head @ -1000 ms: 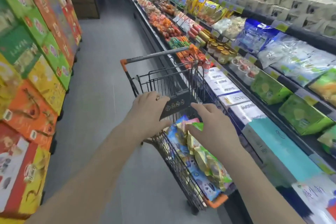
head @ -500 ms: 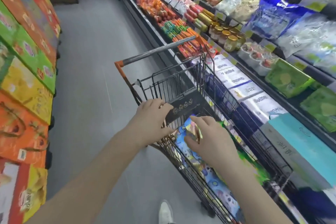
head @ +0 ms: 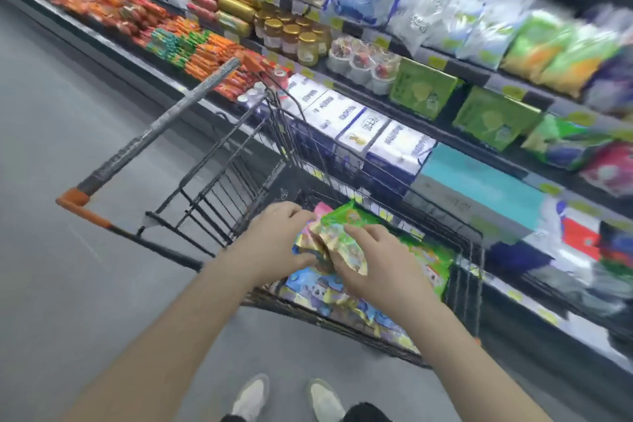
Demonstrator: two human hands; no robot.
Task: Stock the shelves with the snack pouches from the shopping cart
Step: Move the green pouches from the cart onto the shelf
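A black wire shopping cart [head: 239,161] with an orange-tipped grey handle stands beside the shelves. Several snack pouches [head: 346,305] in blue, green and yellow lie in its basket. Both hands are inside the basket on a small bunch of pouches [head: 337,233] with green and pink tops. My left hand [head: 277,243] grips the bunch from the left side. My right hand [head: 380,264] grips it from the right, fingers curled over the crinkled foil. The lower part of the bunch is hidden by my hands.
Shelves [head: 455,134] run along the right, packed with green bags, white boxes [head: 363,123], jars [head: 291,38] and sausages. A teal carton [head: 479,188] sits just past the cart. Grey floor [head: 68,113] lies to the left. My shoes [head: 287,397] show below.
My left hand has left the cart's child-seat flap and joined the right hand on the pouches. The bunch is lifted slightly. The view has tilted down and towards the shelves.
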